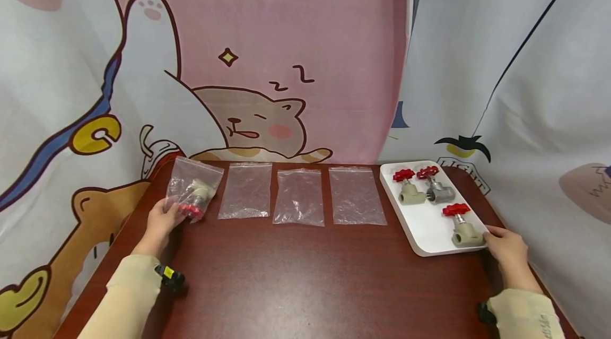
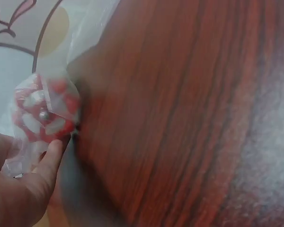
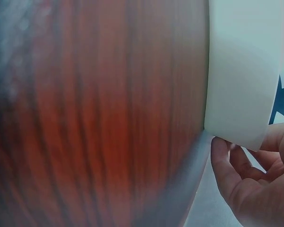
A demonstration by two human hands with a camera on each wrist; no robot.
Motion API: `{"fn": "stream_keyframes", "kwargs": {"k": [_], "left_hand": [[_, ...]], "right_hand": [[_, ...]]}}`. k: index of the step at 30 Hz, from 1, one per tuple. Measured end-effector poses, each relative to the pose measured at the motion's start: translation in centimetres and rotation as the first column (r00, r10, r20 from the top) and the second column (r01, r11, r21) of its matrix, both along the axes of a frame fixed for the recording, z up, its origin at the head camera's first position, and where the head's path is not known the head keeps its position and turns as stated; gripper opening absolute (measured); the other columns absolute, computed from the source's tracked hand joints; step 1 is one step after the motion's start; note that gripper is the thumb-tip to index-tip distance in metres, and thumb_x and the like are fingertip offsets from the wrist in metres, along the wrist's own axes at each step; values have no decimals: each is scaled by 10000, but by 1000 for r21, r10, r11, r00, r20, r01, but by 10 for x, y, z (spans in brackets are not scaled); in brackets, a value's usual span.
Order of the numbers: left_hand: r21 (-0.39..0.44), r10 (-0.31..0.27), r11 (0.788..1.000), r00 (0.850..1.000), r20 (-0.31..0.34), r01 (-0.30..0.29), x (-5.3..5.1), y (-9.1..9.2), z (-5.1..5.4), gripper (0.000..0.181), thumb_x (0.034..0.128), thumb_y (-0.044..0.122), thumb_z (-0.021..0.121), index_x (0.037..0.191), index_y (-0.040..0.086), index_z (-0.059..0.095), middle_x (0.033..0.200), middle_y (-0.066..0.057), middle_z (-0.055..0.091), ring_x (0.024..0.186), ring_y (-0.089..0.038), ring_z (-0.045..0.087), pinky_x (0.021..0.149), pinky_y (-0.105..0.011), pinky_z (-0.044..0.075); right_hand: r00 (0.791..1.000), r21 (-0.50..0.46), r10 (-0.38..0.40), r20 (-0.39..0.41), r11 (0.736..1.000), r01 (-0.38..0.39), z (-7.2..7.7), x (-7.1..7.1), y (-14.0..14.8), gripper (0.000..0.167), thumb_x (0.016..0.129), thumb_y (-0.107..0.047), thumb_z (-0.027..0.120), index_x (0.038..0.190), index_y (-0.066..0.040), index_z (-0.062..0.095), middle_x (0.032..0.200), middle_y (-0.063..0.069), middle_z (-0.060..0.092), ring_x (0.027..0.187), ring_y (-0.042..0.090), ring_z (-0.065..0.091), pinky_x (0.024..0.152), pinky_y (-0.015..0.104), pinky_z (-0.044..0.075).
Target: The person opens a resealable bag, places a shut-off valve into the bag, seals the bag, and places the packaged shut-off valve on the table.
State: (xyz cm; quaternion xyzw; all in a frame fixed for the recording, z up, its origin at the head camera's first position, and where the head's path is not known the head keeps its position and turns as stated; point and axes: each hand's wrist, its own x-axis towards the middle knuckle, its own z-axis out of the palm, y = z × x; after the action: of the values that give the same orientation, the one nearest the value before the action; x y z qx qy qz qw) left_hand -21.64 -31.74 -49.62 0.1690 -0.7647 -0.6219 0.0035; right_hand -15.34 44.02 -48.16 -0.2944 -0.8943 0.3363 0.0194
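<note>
At the table's back left corner, my left hand (image 1: 160, 223) holds a clear zip bag (image 1: 183, 172) with a valve (image 1: 200, 190) inside. In the left wrist view its red handwheel (image 2: 43, 114) shows through the plastic, with thumb and fingers gripping its lower side. My right hand (image 1: 508, 250) is at the near right corner of a white tray (image 1: 422, 230). Seen from the right wrist, thumb and fingers pinch the tray's corner (image 3: 241, 104). On the tray lie two beige valves (image 1: 465, 235) and one grey metal valve (image 1: 440, 192), all with red handwheels.
Three flat clear zip bags, a left one (image 1: 245, 190), a middle one (image 1: 299, 198) and a right one (image 1: 357, 196), lie in a row along the back of the brown table (image 1: 296, 275). Printed cloth (image 1: 305, 26) hangs behind the table.
</note>
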Motion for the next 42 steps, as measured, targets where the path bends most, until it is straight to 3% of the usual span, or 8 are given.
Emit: {"fn": "stream_keyframes", "kwargs": {"k": [4, 10, 18, 25, 29, 34, 37, 42], "left_hand": [[10, 64, 998, 998, -5, -64, -2, -2, 0, 461, 1014, 125, 383, 1423, -46, 259, 1263, -219, 470, 749, 88, 563, 738, -166, 531], [-22, 111, 994, 992, 57, -110, -3, -5, 1, 514, 1009, 157, 411, 1466, 1, 235, 1403, -267, 387, 805, 36, 534, 850, -255, 490], [-159, 263, 954, 964, 30, -256, -2, -8, 0, 558, 957, 201, 533, 1428, -1, 311, 1277, -262, 503, 608, 19, 530, 555, -139, 495], [-239, 283, 933, 959, 26, -269, 1, -7, 2, 550, 970, 272, 498, 1426, 9, 337, 1262, -243, 501, 721, -76, 540, 553, -116, 458], [-360, 296, 882, 952, -76, -303, 0, -3, 5, 471, 963, 218, 489, 1374, -1, 415, 1223, -248, 505, 970, -288, 518, 774, -304, 464], [-481, 281, 798, 931, -234, -362, -6, 11, 17, 421, 921, 148, 516, 1321, 20, 490, 1280, -270, 457, 1205, -450, 372, 973, -575, 280], [-513, 230, 775, 921, -315, -369, -10, 25, 23, 420, 897, 137, 560, 1306, 54, 518, 1315, -252, 427, 1238, -447, 342, 977, -596, 254], [-549, 84, 772, 908, -410, -320, -16, 51, 28, 435, 887, 98, 593, 1315, 99, 520, 1342, -184, 397, 1243, -394, 350, 962, -579, 298]], "right_hand": [[1000, 0, 6, -9, 1000, -6, 0, -1, -1, 467, 943, -186, 420, 1305, 107, 449, 1328, 409, 364, 1148, 502, 377, 907, 578, 363], [999, 29, 12, -37, 1000, -11, 1, -1, -2, 445, 934, -169, 424, 1281, 106, 476, 1309, 408, 392, 1122, 497, 400, 884, 557, 358], [1000, 43, 20, -18, 999, -19, 2, -1, -2, 451, 932, -170, 423, 1286, 105, 470, 1304, 413, 387, 1108, 494, 401, 884, 561, 357], [999, 52, 31, -6, 998, -31, 4, 0, -2, 450, 944, -170, 405, 1292, 111, 458, 1308, 421, 374, 1115, 507, 388, 890, 576, 353], [999, 45, 34, 5, 998, -34, 6, 1, -2, 453, 949, -171, 406, 1295, 117, 449, 1301, 424, 372, 1095, 503, 391, 864, 572, 374], [1000, 51, 28, -4, 998, -28, 5, 0, -3, 450, 943, -170, 408, 1293, 108, 458, 1312, 418, 375, 1123, 509, 389, 893, 575, 358], [1000, 40, 23, -2, 999, -22, 4, 0, -2, 455, 941, -174, 415, 1298, 106, 450, 1322, 419, 360, 1154, 528, 359, 923, 591, 331], [1000, 34, 16, 3, 999, -16, 4, 0, -2, 458, 939, -174, 412, 1304, 100, 449, 1326, 419, 357, 1152, 525, 358, 915, 590, 337]]}}
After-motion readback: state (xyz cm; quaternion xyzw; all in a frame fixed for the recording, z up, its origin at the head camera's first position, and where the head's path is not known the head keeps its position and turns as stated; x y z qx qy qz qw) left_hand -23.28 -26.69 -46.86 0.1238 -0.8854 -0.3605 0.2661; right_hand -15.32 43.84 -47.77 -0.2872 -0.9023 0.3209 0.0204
